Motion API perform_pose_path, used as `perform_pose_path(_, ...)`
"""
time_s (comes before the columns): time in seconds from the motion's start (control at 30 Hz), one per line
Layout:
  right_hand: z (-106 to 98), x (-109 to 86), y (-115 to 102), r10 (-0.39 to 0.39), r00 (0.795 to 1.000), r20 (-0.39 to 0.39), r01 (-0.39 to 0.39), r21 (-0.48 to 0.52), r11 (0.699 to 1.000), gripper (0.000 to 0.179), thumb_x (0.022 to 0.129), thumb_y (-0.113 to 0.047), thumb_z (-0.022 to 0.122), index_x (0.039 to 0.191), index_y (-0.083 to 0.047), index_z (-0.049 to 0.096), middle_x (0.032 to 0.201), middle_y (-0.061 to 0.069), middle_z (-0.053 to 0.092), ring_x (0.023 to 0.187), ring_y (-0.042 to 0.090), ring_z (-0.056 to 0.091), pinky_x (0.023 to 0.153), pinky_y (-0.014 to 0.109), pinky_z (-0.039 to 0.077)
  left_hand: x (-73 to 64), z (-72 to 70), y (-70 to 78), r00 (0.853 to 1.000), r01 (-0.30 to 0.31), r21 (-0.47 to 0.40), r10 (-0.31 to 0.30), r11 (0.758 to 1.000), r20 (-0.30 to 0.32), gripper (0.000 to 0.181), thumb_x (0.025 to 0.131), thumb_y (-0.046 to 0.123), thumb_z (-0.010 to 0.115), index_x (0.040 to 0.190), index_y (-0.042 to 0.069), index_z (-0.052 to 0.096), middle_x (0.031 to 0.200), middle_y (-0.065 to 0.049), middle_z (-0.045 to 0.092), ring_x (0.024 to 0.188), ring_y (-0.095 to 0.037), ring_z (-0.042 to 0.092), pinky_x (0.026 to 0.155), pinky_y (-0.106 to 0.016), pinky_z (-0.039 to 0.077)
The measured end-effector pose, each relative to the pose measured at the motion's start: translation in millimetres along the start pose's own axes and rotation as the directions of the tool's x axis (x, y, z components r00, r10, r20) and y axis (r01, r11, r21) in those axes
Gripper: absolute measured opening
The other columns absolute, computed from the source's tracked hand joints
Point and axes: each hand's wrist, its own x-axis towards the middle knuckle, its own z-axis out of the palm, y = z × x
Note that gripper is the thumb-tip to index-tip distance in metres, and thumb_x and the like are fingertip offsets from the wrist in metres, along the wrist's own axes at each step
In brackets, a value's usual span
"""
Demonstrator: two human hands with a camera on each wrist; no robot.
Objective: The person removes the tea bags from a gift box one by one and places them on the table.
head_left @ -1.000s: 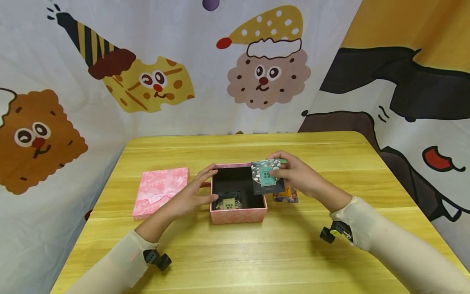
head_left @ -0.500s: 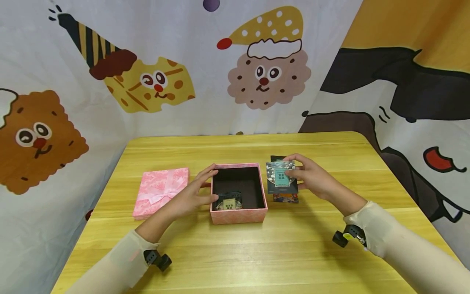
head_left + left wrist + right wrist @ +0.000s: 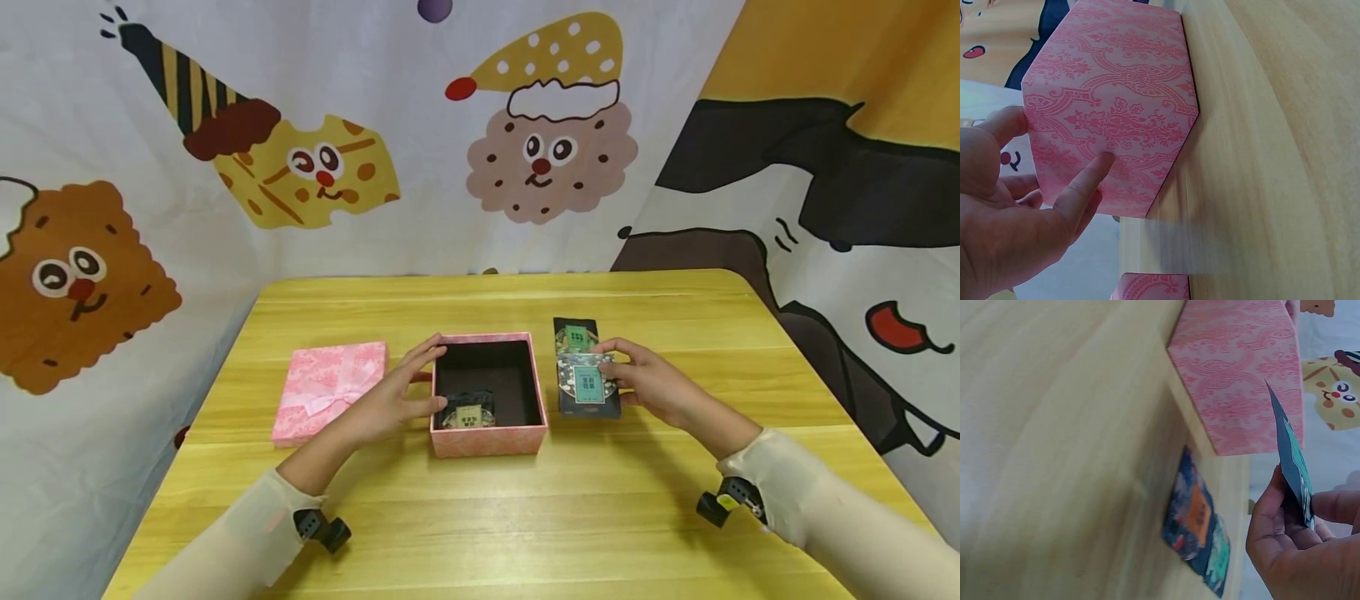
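Note:
My right hand pinches a dark flat tea sachet with a teal label, held over the table right of the box. In the right wrist view this sachet is tilted nearly edge-on, above an orange-labelled sachet that it hides in the head view. Behind it lies a green-labelled sachet. My left hand holds the left wall of the open pink box, thumb over the rim and a finger along the outer side. A yellow-labelled sachet sits inside, towards the front.
A pink lid with a ribbon bow lies on the wooden table left of the box, behind my left forearm. A cartoon-printed cloth hangs along the table's back edge.
My right hand has carried the teal-labelled sachet from over the box's right rim, rightward and towards me, over the orange-labelled one. The green-labelled sachet has come into view. My left hand stays put.

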Motion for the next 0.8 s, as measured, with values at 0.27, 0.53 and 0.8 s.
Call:
perform_pose_path(0.27,-3,-5.4,19,0.062,0.998,0.002,-0.062,0.018,0.998,0.031,0.112,-0.017,0.044,0.14,-0.005,0.046,0.107,0.011,0.057,0.085,0.021,0.059,0.075,0.041,0.052,-0.4,1.1,0.5,1.0,-0.004,0.002,0.004,1.0,0.005,0.078,0.099,0.006,0.069,0.164,0.008,0.026,0.174,-0.003,0.005,0.151,-0.047,0.027,0.115,-0.069,0.029)
perform_pose_path(0.53,-2,-11.6,32,0.08,0.996,0.042,-0.083,0.057,0.995,0.031,0.11,-0.014,0.048,0.138,-0.001,0.046,0.113,0.012,0.066,0.093,0.022,0.07,0.079,0.04,0.059,0.1,0.8,-0.1,1.0,0.004,0.001,-0.004,1.0,0.008,0.078,0.1,0.009,0.069,0.164,0.008,0.025,0.174,-0.003,0.004,0.148,-0.049,0.03,0.113,-0.07,0.032)
perform_pose_path(0.8,-1,-14.5,44,0.093,0.991,0.099,-0.099,0.057,0.993,0.031,0.108,-0.012,0.053,0.136,0.0,0.05,0.111,0.012,0.067,0.09,0.021,0.07,0.073,0.038,0.061,0.3,-0.7,0.3,1.0,-0.005,0.026,0.005,1.0,-0.002,0.08,0.098,0.013,0.071,0.163,0.007,0.026,0.174,0.0,0.006,0.156,-0.039,0.018,0.117,-0.07,0.024)
